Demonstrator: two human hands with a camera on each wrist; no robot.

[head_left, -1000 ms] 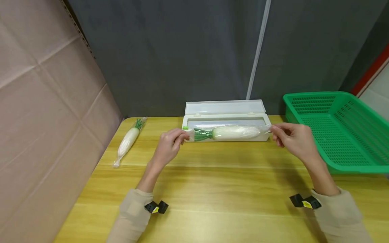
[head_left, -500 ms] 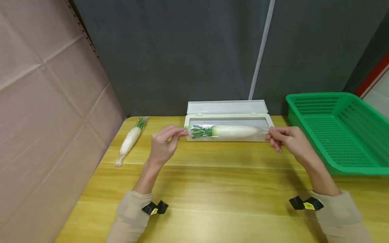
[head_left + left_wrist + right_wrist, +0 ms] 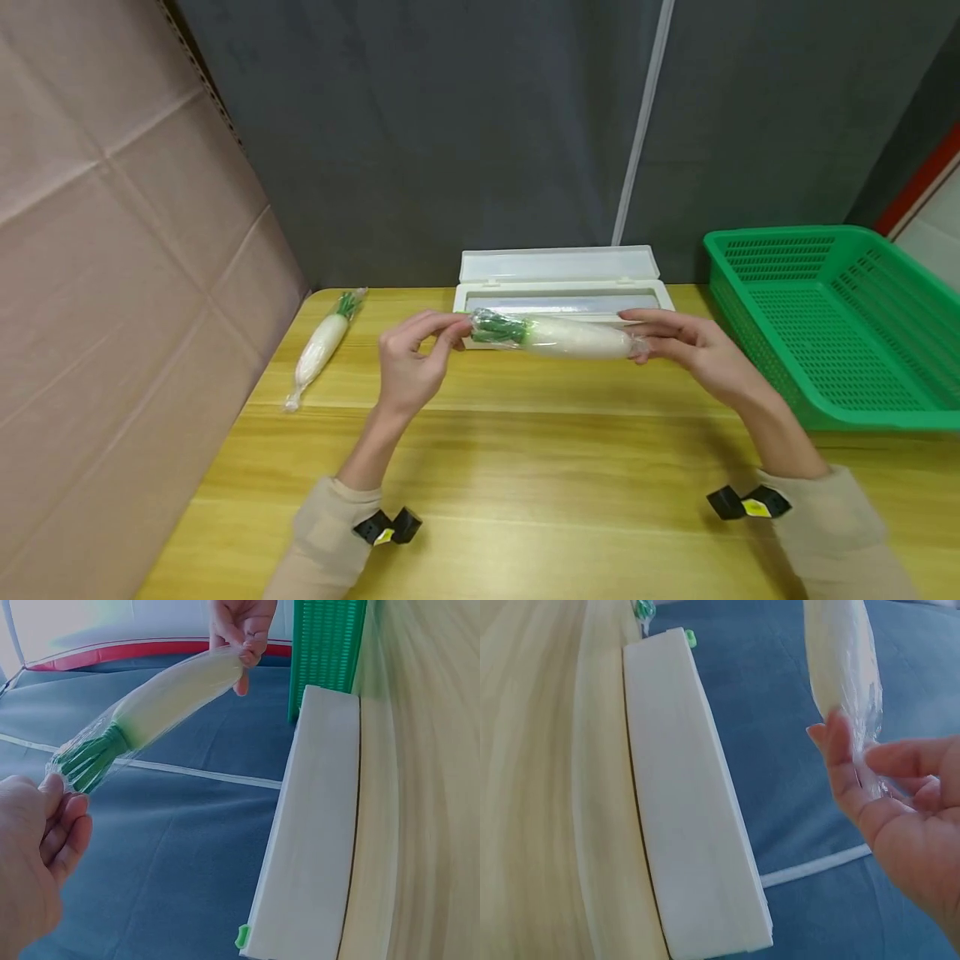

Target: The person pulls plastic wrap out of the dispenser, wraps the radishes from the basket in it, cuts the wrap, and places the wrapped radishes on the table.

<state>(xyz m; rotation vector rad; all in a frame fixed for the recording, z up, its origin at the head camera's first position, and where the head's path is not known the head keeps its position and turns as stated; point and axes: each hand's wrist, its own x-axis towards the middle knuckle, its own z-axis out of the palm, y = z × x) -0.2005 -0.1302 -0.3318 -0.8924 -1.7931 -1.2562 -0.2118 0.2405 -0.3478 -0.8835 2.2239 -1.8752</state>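
Note:
A white radish with green leaves [image 3: 577, 337], wrapped in clear plastic film, is held level above the table. My left hand [image 3: 414, 360] pinches the film at its leafy end. At the root end, my right hand [image 3: 701, 354] has the gathered film between thumb and fingers, as the right wrist view shows, where that hand [image 3: 915, 802] is close up. Just behind the radish stands a long white cling film box [image 3: 558, 265] with its lid up. Another wrapped radish [image 3: 321, 348] lies apart on the table at the left.
A green plastic basket [image 3: 817, 408] with slotted walls stands on the right of the wooden table [image 3: 540, 475]. A dark grey curtain [image 3: 450, 150] hangs behind the table, and a pale pink cloth wall [image 3: 127, 275] runs along the left.
My right hand has shifted left, and its fingers now reach along the radish's tapered end. That end has dipped a little toward me. The left hand has moved slightly right.

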